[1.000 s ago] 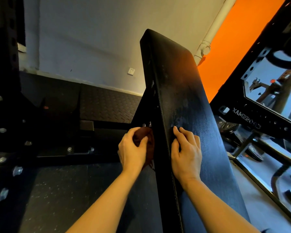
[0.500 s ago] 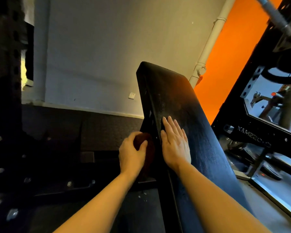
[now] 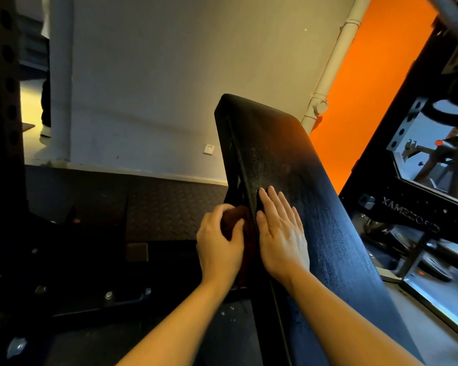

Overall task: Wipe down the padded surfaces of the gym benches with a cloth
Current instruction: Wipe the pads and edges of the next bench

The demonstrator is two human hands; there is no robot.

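The left hand (image 3: 218, 247) holds the cloth (image 3: 242, 231) against the bench pad's (image 3: 302, 180) left edge; the right hand (image 3: 282, 239) rests on the pad, rack (image 3: 397, 180) to its right.

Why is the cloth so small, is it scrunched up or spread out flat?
Scrunched up. The dark red cloth is bunched inside the left hand, pressed against the bench pad side edge.

One camera is sitting on the person's head, looking forward and down along both arms. It is staying close to the tilted bench (image 3: 302, 186), which is filling the middle. The wall (image 3: 169, 75) is showing far behind. No other view is sharing this.
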